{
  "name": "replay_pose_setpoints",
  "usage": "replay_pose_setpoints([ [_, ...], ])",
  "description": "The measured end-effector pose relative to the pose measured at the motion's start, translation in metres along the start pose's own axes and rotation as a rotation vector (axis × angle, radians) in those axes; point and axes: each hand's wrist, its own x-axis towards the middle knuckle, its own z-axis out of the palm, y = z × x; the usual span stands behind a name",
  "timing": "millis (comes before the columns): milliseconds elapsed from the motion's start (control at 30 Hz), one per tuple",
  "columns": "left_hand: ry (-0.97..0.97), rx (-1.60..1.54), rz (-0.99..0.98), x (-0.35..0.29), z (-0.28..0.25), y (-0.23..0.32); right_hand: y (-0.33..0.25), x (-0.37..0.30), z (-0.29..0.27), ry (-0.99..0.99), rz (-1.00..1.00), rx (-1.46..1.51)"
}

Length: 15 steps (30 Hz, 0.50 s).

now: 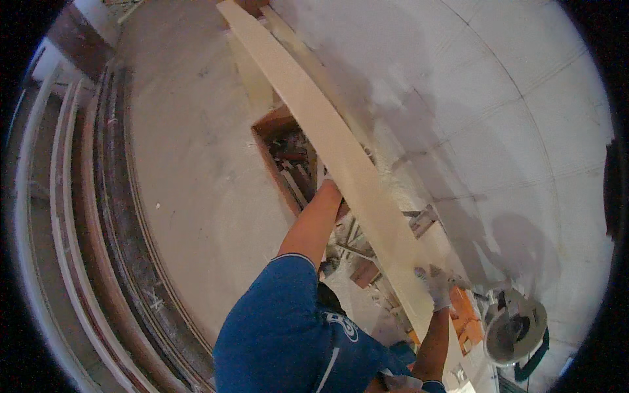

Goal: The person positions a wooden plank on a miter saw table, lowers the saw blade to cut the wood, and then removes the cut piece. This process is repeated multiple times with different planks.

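A long pale wooden board (341,147) runs slantwise from the far upper left to the near lower right. My left hand (325,174), in a light glove, is at the board's left edge; the board hides most of its fingers, which seem to grip that edge. My right hand (434,286), in a white glove with grey fingertips, holds the board's right edge lower down, fingers on its upper face. Beneath the board, a brown open box (267,147) contains several wood offcuts and scraps.
Several long beams or boards (98,216) lie along the left side. A round pale power tool (514,327) with a dark cord stands at right, near an orange object (464,314). A tiled wall (524,131) borders the right. More scraps (357,249) lie under the board.
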Motion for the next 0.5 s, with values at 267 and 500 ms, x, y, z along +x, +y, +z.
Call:
replay_pose_setpoints([
  [267, 0.174, 0.139, -0.138, -0.025, 0.001, 0.021, -0.041, 0.045, -0.004, 0.121, 0.169, -0.366],
  [500, 0.344, 0.605, -0.348, 0.02, -0.067, 0.141, -0.199, 0.105, 0.002, 0.315, -0.187, -0.061],
])
